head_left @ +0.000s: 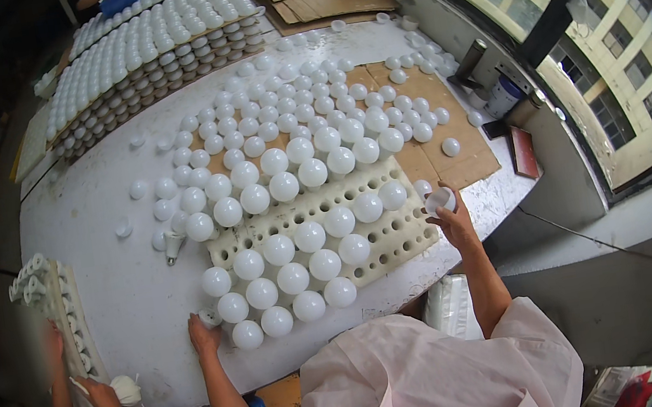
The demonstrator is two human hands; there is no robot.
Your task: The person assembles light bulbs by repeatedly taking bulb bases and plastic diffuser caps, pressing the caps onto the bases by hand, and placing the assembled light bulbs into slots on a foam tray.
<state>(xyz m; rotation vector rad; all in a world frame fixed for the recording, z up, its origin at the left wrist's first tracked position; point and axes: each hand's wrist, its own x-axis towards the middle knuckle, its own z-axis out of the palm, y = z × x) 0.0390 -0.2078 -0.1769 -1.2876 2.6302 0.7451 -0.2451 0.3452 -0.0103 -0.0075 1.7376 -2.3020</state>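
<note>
My right hand (455, 223) is closed round a white translucent bulb cover (439, 201), its open rim facing up, just off the right end of a cream foam tray (387, 249). At the tray's near left corner, my left hand (203, 334) grips a small pale piece that looks like a bulb base (209, 316); my fingers partly hide it. Rows of round white bulbs (292, 278) stand in the tray's holes, several holes bare at its right side. Behind it, another row of bulbs (284, 186) stands along the tray's far part.
Many loose bulb covers (305, 113) lie on cardboard (454, 165) and the white table (119, 274). A lone bulb (174, 246) lies left of the tray. A co-worker's hands (101, 395) work beside a rack of bulb bases (72, 322). Stacked bulb trays (154, 48) stand far left.
</note>
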